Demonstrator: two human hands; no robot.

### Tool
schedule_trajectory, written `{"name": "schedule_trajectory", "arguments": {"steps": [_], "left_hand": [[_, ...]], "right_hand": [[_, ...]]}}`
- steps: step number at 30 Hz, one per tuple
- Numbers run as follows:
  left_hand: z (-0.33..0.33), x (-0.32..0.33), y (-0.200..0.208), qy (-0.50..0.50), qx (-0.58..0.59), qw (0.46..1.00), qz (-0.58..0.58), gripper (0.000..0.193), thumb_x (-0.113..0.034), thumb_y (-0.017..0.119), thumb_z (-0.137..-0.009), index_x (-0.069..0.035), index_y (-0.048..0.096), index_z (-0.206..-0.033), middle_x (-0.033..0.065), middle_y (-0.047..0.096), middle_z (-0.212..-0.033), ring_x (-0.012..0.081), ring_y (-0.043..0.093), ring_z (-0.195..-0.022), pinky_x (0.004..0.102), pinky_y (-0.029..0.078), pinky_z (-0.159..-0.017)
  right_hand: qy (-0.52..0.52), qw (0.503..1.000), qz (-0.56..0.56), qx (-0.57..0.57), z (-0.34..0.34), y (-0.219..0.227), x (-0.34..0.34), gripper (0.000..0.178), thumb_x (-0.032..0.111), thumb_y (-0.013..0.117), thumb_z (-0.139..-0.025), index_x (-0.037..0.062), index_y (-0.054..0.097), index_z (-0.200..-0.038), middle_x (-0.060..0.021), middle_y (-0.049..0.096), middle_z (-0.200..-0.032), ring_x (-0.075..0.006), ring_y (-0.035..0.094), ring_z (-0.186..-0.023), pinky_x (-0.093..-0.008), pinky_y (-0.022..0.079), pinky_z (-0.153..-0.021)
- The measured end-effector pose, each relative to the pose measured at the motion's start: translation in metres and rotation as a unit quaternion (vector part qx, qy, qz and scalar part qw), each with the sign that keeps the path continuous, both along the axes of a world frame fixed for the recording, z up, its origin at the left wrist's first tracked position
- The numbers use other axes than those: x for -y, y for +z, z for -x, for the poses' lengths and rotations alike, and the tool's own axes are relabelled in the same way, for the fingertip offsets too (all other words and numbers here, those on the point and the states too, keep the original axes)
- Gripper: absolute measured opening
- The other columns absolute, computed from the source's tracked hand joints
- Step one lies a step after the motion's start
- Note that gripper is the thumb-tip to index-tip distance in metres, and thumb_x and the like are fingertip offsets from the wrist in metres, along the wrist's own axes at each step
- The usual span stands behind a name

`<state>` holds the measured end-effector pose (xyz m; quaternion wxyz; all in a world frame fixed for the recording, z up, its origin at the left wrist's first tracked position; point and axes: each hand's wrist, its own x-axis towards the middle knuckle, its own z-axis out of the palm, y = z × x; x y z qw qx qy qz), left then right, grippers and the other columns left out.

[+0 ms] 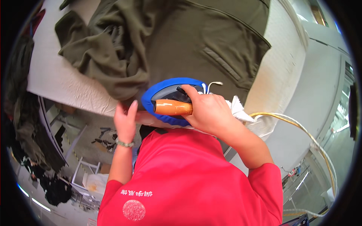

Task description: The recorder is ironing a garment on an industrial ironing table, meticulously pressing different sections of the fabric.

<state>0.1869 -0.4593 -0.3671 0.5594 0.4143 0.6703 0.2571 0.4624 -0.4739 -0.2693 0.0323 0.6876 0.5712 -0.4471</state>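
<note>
My right hand (211,111) is wrapped round the orange-brown handle (171,107) of a steam iron (164,92). A blue cover edges the iron's grey body, which rests at the near edge of an olive-green jacket (177,49). White cloth is bunched at the iron's back end, behind my wrist. At the table's near edge, just left of the iron, my left hand (126,118) has its thumb and fingers apart. Its fingertips reach the jacket's lower edge, and nothing shows in its grasp. A crumpled sleeve (109,56) lies on the jacket's left part.
The jacket lies on a table with a pale cloth cover (71,88). A yellow and white hose (301,128) runs from the iron off to the right, beside a grey cabinet (324,71). Dark garments (34,139) hang at the left. A white stool (88,171) stands below.
</note>
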Motion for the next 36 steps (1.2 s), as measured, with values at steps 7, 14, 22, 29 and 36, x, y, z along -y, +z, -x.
{"name": "schedule_trajectory", "arguments": {"steps": [7,14,22,29,36], "left_hand": [[0.020,0.011,0.014,-0.119,-0.078,0.988,0.055,0.015,-0.014,0.070,-0.097,0.000,0.064,-0.096,0.0010,0.064,-0.077,0.0089,0.058,-0.070,0.0257,0.048,-0.064],[-0.042,-0.006,0.055,-0.284,-0.048,0.956,-0.059,0.010,-0.007,0.071,-0.094,0.001,0.065,-0.092,0.0049,0.065,-0.080,0.0121,0.061,-0.071,0.0266,0.049,-0.067],[-0.071,-0.039,0.061,-0.325,-0.019,0.943,-0.075,0.009,-0.005,0.071,-0.092,0.001,0.065,-0.095,0.0068,0.066,-0.085,0.0136,0.063,-0.074,0.0270,0.050,-0.069],[-0.152,-0.092,0.043,-0.425,-0.052,0.882,-0.195,0.016,-0.014,0.073,-0.092,-0.001,0.065,-0.098,0.0087,0.067,-0.094,0.0202,0.066,-0.075,0.0311,0.053,-0.069],[-0.244,-0.137,0.016,-0.505,-0.309,0.770,-0.239,0.058,-0.052,0.083,-0.078,0.000,0.066,-0.098,0.0128,0.070,-0.092,0.0322,0.070,-0.082,0.0422,0.057,-0.076]], "right_hand": [[-0.238,0.944,-0.122,0.192,-0.077,-0.012,0.006,0.051,0.037,0.082,-0.086,0.0078,0.064,-0.124,-0.0203,0.073,-0.095,-0.0385,0.071,-0.087,-0.0423,0.056,-0.076],[-0.172,0.954,-0.115,0.217,-0.105,-0.018,-0.004,0.038,0.036,0.081,-0.087,0.0105,0.070,-0.113,-0.0139,0.074,-0.088,-0.0356,0.071,-0.083,-0.0426,0.055,-0.074],[-0.165,0.956,-0.121,0.212,-0.107,-0.023,0.002,0.036,0.037,0.079,-0.088,0.0110,0.070,-0.111,-0.0140,0.074,-0.086,-0.0354,0.071,-0.081,-0.0434,0.054,-0.070],[-0.206,0.938,-0.149,0.236,-0.138,-0.008,0.016,0.042,0.038,0.080,-0.088,0.0068,0.069,-0.115,-0.0153,0.073,-0.086,-0.0310,0.071,-0.074,-0.0409,0.053,-0.067],[-0.477,0.855,-0.070,0.193,-0.246,-0.019,0.111,0.039,0.030,0.079,-0.090,0.0051,0.069,-0.118,-0.0078,0.068,-0.085,-0.0163,0.060,-0.074,-0.0328,0.051,-0.071]]}}
